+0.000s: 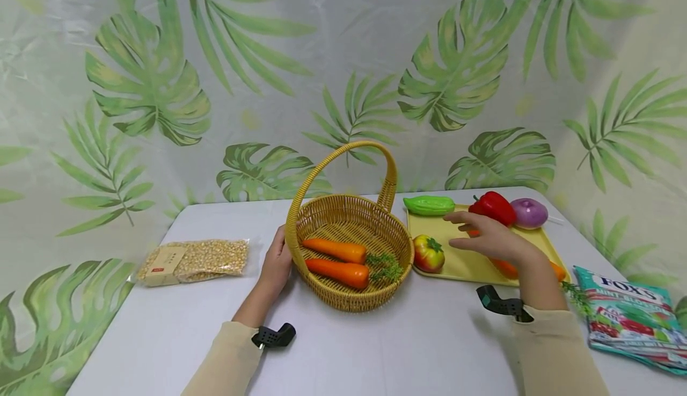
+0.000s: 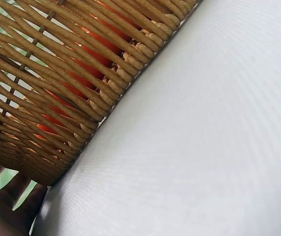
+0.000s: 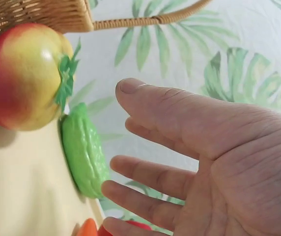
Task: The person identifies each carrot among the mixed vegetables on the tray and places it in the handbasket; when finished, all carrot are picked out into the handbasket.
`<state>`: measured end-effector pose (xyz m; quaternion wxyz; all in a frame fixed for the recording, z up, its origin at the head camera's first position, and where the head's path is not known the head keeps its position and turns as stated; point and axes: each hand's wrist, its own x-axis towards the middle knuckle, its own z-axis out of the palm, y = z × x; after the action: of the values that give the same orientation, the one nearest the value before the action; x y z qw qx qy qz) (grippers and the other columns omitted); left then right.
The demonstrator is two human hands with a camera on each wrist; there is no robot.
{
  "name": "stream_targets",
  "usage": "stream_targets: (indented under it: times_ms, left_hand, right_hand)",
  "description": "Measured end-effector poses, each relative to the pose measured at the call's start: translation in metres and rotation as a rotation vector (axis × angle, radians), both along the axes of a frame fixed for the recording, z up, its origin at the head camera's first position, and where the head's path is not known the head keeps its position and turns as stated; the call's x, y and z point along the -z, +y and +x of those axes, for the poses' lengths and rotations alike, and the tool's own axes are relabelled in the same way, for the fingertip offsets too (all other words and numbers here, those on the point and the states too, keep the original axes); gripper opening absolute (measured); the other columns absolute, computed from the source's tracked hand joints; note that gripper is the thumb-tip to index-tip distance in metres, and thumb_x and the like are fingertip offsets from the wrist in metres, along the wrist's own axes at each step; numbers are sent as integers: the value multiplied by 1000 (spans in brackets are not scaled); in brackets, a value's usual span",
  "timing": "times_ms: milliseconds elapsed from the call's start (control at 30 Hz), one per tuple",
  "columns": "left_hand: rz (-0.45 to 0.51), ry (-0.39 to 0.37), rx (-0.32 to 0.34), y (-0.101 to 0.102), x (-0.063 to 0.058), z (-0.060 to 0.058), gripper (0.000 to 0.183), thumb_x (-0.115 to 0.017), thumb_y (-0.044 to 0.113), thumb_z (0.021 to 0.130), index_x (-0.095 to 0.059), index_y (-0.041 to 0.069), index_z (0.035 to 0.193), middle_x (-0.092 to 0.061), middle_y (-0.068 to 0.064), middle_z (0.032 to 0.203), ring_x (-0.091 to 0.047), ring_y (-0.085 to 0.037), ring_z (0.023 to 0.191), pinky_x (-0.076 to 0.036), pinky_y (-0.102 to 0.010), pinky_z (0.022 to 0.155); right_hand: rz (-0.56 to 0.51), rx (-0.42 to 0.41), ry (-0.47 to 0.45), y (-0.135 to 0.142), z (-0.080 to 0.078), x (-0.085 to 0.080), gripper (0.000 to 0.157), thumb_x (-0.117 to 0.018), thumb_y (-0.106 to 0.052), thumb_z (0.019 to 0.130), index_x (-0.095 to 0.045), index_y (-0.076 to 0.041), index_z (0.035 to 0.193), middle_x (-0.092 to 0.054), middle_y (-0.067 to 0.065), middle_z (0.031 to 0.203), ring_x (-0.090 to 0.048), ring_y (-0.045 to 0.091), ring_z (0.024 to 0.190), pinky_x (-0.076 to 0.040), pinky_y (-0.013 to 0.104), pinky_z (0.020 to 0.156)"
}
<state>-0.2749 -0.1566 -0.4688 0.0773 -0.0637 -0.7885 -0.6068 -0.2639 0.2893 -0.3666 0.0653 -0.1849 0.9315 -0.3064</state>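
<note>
A woven wicker basket with a tall hooped handle stands on the table, and two orange carrots with green tops lie inside it. My left hand rests against the basket's left side, its fingers spread along the outer wall in the left wrist view. Above the yellow tray, my right hand hovers with fingers extended and nothing in them. Nearest to it are a red-yellow tomato, a green bitter melon and a red bell pepper. Another carrot is partly hidden beneath the right hand.
A purple onion-like vegetable sits at the tray's back right corner. Right of the tray lies a teal FOX'S candy bag. A clear packet of yellow kernels lies on the left. A leaf-patterned cloth hangs behind the table.
</note>
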Motion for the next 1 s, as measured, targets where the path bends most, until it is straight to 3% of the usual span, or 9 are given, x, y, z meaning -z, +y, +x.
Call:
stream_targets:
  times_ms: [133, 367, 700, 1000]
  left_hand:
    - [4, -34, 14, 1, -9, 4, 42, -42, 33, 107, -45, 19, 146, -46, -9, 153, -39, -24, 143, -28, -49, 121]
    - [-16, -41, 27, 6, -33, 22, 43, -40, 28, 107, -43, 12, 147, -45, -14, 153, -40, -26, 143, -30, -48, 120]
    - [-6, -35, 32, 5, -32, 21, 43, -42, 29, 107, -44, 13, 147, -45, -15, 153, -41, -27, 141, -31, -49, 119]
    - [-2, -26, 35, 6, -33, 22, 43, -42, 29, 107, -44, 12, 147, -46, -15, 152, -42, -26, 139, -32, -47, 118]
  right_hand:
    - [16, 28, -5, 6, 1, -1, 60, -68, -35, 94, -48, -11, 145, -51, 22, 146, -48, 46, 131, -43, 64, 104]
    - [21, 70, -32, 20, 3, -1, 61, -67, -38, 94, -48, -10, 145, -50, 23, 146, -46, 47, 132, -44, 65, 103]
    - [47, 119, -84, 33, 1, 8, 65, -67, -35, 94, -45, -4, 147, -48, 27, 145, -47, 50, 128, -51, 60, 97]
    - [49, 114, -103, 36, 0, 9, 65, -67, -37, 95, -45, -2, 146, -46, 29, 145, -45, 52, 129, -49, 62, 97]
